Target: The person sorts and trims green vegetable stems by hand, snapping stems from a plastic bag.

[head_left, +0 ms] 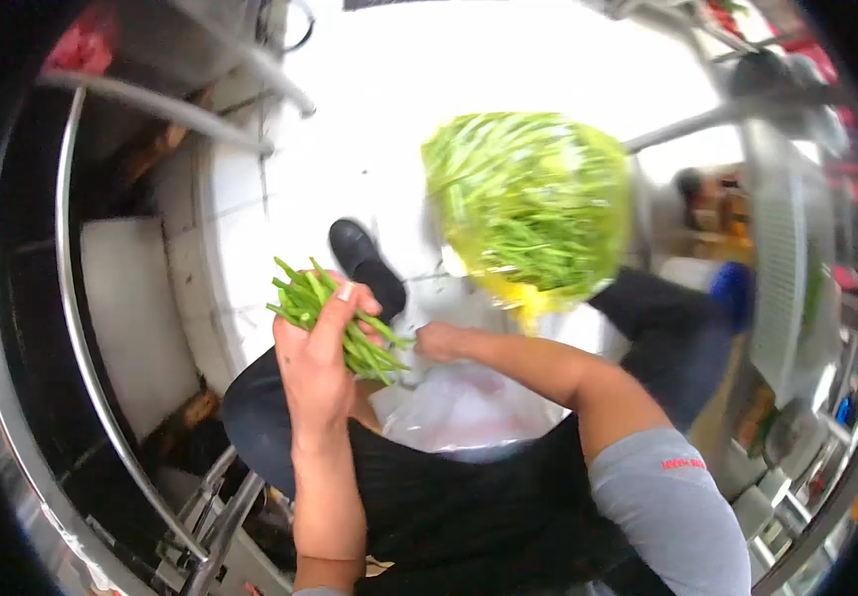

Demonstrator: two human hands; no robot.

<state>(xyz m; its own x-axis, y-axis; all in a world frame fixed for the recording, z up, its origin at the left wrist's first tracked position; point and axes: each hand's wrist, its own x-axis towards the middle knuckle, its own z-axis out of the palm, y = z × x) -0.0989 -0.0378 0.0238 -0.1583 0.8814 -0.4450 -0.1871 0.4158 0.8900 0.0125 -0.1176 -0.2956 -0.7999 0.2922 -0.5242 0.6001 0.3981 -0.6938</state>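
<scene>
My left hand is wrapped around a bunch of green beans, whose ends stick out on both sides of the fist. Close to the lower right ends of the bunch is my right hand, its fingers curled in. What they hold, if anything, is hidden. Below both hands, between my legs, lies a clear plastic bag; its contents are unclear. In front of me a large yellow-tinted plastic bag is full of more long green beans.
White floor tiles spread ahead, with my dark shoe on them. Metal rails and a dark unit stand at left. On the right is metal shelving with bottles and a pale perforated basket.
</scene>
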